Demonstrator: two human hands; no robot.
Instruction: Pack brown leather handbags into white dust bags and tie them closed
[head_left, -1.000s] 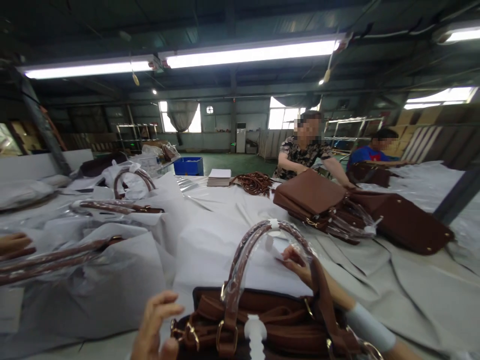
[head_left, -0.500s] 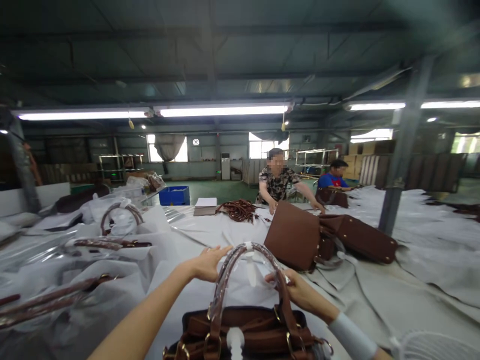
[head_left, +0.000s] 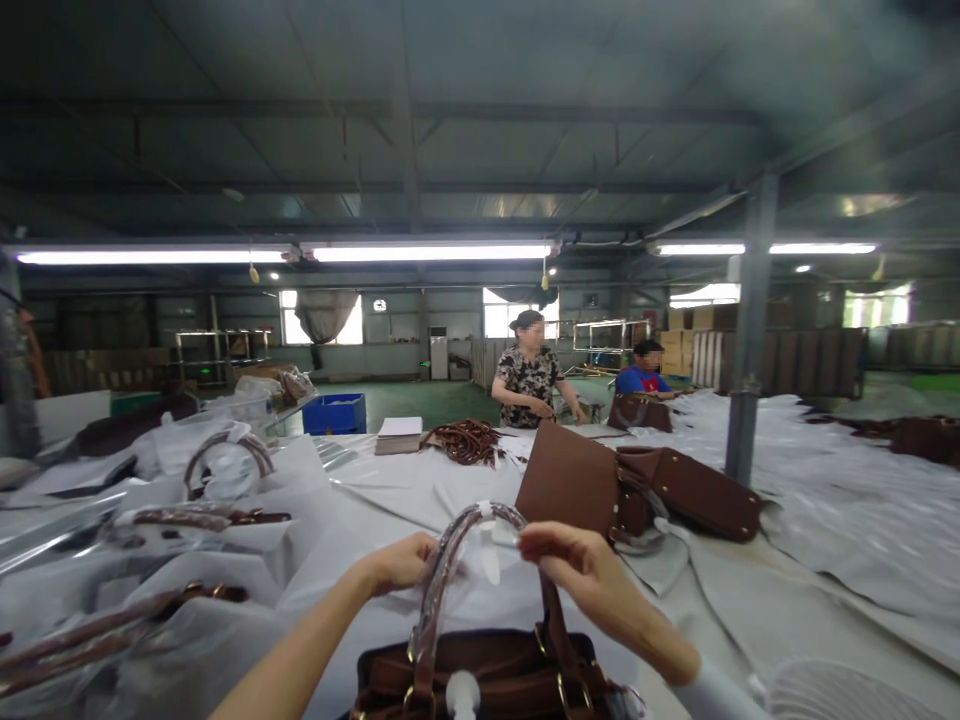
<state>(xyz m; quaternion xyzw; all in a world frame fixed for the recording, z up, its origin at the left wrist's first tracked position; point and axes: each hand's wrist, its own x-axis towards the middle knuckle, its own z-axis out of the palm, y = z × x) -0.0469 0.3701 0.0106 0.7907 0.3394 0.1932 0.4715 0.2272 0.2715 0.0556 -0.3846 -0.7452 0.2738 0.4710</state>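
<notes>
A brown handbag (head_left: pixel 480 668) with gold rings stands upright in front of me at the bottom of the head view. Its arched handles (head_left: pixel 444 560) are wrapped in clear film, and a white tab hangs from the top of the arch. My left hand (head_left: pixel 401 562) is closed at the left side of the handles, its fingertips partly hidden behind them. On the right side, my right hand (head_left: pixel 581 575) bends its fingers over the handle near the top and covers part of it. A white foam-like piece (head_left: pixel 463 692) sits at the front of the handbag.
Two more brown bags (head_left: pixel 570 480) lie beyond my right hand. Film-wrapped bags (head_left: pixel 202 535) crowd the left. Brown straps (head_left: pixel 465 440) and a paper stack (head_left: pixel 399 436) lie at the far edge. A co-worker (head_left: pixel 529 370) stands across the table; another person (head_left: pixel 641 372) is farther right.
My right hand has risen from inside the handle arch to its upper right side. My left hand's stretched fingers have curled in at the handle. The co-worker has straightened and let go of the brown bag.
</notes>
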